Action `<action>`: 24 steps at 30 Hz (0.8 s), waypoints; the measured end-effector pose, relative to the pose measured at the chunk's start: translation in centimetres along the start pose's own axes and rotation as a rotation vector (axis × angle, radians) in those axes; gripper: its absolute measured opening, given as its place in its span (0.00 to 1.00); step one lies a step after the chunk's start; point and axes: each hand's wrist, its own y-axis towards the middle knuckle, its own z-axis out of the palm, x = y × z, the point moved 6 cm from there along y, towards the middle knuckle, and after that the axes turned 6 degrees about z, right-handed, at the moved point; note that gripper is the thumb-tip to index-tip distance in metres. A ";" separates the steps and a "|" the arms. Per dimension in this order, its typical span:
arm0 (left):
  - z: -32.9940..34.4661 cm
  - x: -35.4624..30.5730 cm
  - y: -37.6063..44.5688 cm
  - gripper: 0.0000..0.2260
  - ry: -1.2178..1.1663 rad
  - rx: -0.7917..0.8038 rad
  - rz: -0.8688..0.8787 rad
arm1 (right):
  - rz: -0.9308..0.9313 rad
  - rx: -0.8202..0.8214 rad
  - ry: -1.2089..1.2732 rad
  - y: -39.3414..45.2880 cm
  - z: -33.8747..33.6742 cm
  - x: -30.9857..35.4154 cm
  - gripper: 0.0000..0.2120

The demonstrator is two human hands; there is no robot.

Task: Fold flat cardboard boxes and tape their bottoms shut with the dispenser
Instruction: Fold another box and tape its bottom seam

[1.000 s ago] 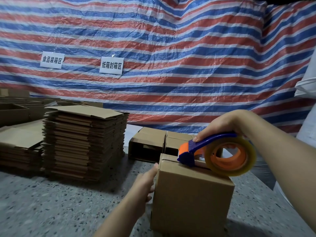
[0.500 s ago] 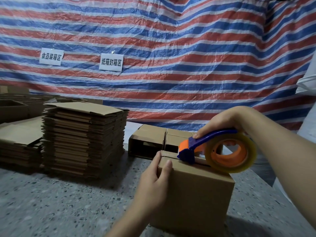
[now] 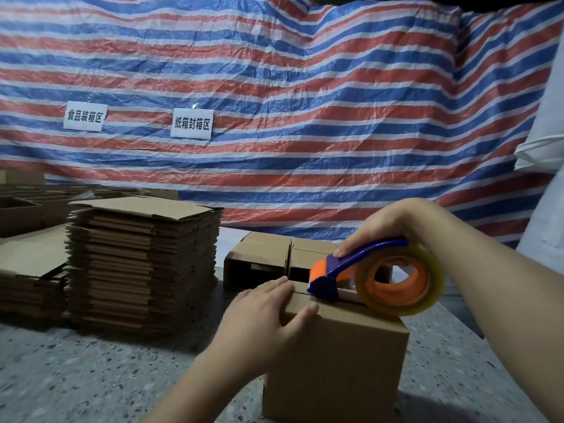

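A folded brown cardboard box point(image 3: 335, 370) stands on the speckled floor in front of me, closed flaps facing up. My left hand point(image 3: 262, 319) lies flat on the box's near left top corner, fingers spread over the flap and thumb down the front edge. My right hand point(image 3: 393, 224) grips the blue handle of the tape dispenser point(image 3: 375, 276), which carries an orange core and a roll of clear tape. The dispenser's blue and orange head rests on the top seam near the far edge.
A tall stack of flat cardboard blanks point(image 3: 143, 264) stands to the left, with a lower stack point(image 3: 30, 270) beside it. Two assembled boxes point(image 3: 274, 257) lie on their sides behind the one I tape. A striped tarp point(image 3: 274, 87) with two paper signs hangs behind.
My left hand rose from the box's left side onto its top corner and now presses the flap. The dispenser stayed at the far end of the seam.
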 end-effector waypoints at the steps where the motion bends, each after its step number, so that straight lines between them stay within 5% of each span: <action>1: -0.1 0.0 0.0 0.35 0.036 0.011 0.009 | 0.003 0.000 -0.006 0.0 0.0 0.1 0.30; 7: -0.3 -0.1 0.2 0.38 0.214 0.018 0.073 | 0.057 -0.042 -0.092 -0.5 -0.7 -0.4 0.36; 18: -0.3 -0.2 -0.2 0.41 0.166 0.031 0.078 | 0.185 -0.039 -0.159 -0.4 -2.2 -7.5 0.53; 24: -1.2 -1.3 0.1 0.34 0.316 0.086 0.108 | 0.171 -0.007 -0.135 0.2 -1.0 -8.2 0.47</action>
